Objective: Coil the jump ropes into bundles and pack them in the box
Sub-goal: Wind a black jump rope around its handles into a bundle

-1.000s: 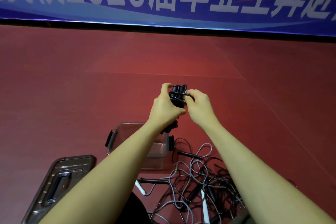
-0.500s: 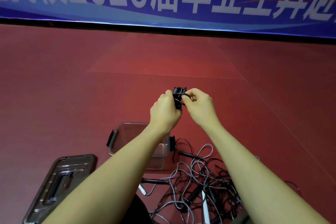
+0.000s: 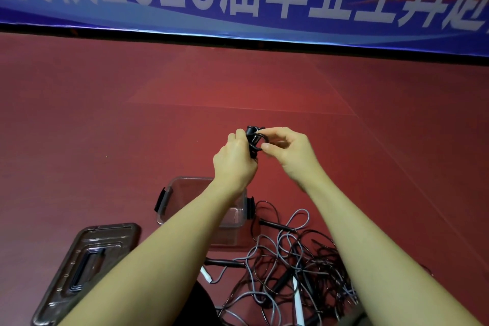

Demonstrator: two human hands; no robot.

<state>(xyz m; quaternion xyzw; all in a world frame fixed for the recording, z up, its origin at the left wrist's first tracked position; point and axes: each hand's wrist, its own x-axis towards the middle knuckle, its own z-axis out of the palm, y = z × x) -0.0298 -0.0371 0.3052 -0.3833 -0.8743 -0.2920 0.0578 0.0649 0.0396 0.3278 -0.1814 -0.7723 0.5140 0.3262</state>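
I have a small black rope bundle (image 3: 254, 140) held up in the air, above the floor (image 3: 105, 127) and well past the box (image 3: 185, 188). My left hand (image 3: 234, 164) grips the bundle with its fingers curled round it. My right hand (image 3: 289, 152) pinches a loop of the rope between thumb and fingertips.

I think the loop could slip out of my right pinch. Then the wraps may spring loose and the bundle would come undone. If my left grip goes soft, the whole bundle could drop onto the floor and miss the box.

The clear box sits open on the floor under my left arm. I cannot tell if anything is in it. Its lid (image 3: 84, 270) lies flat just to the left. A big tangle of loose ropes (image 3: 285, 267) lies right of the box, touching it. My own arms hide part of the box, so lowering the bundle in may be tricky.
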